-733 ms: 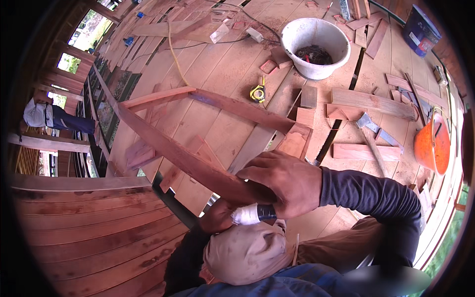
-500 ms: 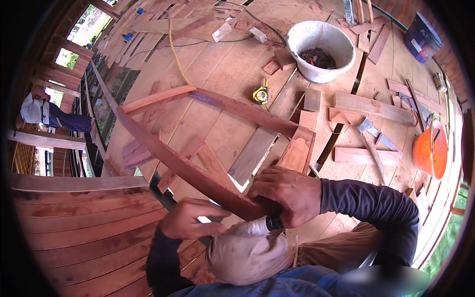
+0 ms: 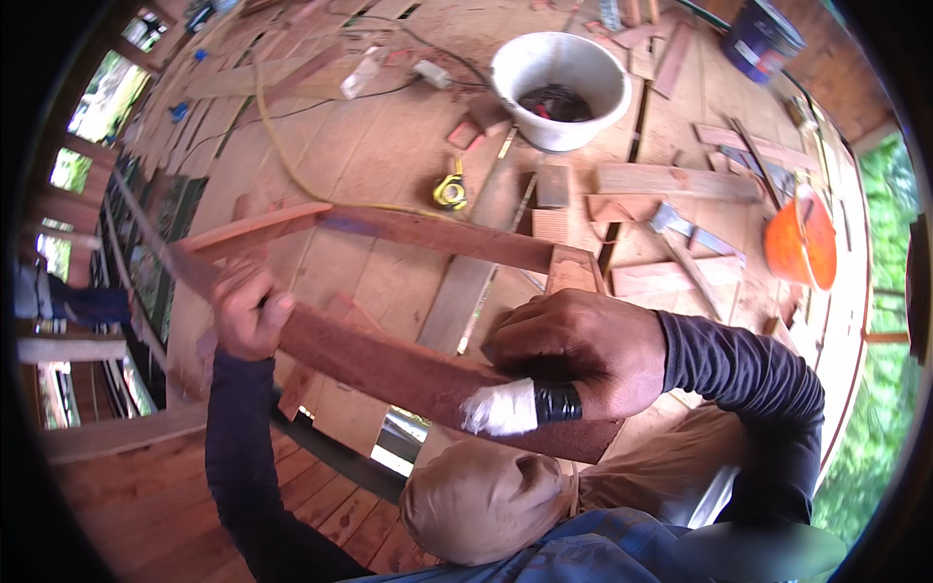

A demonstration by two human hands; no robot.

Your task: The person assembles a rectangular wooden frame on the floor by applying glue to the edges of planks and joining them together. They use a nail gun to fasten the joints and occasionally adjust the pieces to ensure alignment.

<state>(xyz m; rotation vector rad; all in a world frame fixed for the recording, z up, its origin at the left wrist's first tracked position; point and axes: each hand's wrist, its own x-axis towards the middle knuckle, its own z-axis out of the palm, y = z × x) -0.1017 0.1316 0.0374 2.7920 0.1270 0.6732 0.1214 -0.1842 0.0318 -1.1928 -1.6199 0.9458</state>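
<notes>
A reddish-brown wooden frame of joined boards lies in front of me, its thick near board slanting from the far left down to the right. My left hand is closed around this board toward its left end. Near the right corner, my right hand grips the same board, with its fingers over the top edge and its thumb along the near face. White wrapping and black tape cover that thumb. The right hand's fingertips are partly hidden. My knee is just below the frame.
Beyond the frame lies a yellow tape measure. A white tub with dark contents stands farther back. To the right are a hatchet, wood offcuts and an orange bucket. A yellow cord crosses the plank floor, which has gaps.
My left hand has moved left and away from me along the near board and now grips it. The near board's face has turned more into view. The whole view has shifted.
</notes>
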